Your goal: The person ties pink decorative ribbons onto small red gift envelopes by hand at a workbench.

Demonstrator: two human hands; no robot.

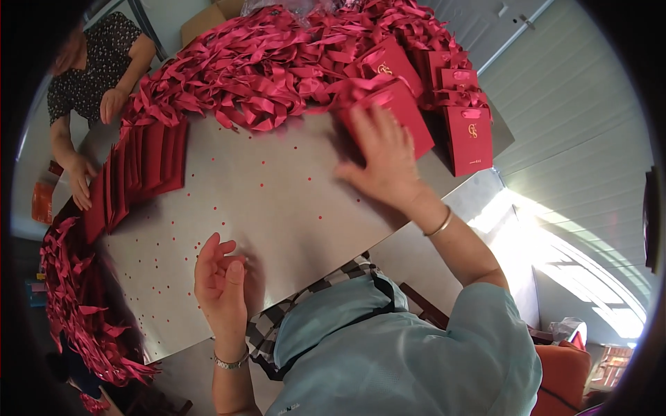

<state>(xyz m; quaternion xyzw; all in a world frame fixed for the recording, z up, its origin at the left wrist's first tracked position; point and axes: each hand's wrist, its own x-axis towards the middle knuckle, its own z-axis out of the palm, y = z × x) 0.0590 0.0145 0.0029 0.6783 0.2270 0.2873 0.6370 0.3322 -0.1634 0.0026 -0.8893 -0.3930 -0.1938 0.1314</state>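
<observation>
My right hand, fingers spread, is at the near-left edge of a red paper gift bag at the back right of the table. Whether it presses on the bag or hovers over it, I cannot tell. A red ribbon bow lies across the bag's top. Behind it is another red bag with a gold emblem. My left hand hovers over the near part of the metal-topped table, palm turned inward. Its fingers are loosely curled and apart, with nothing in them.
A large heap of red ribbons covers the table's back. Upright red bags stand at the right. Flat red bags fan out at the left, beside a co-worker's hand. More ribbons hang at the left edge. Small red dots dot the tabletop.
</observation>
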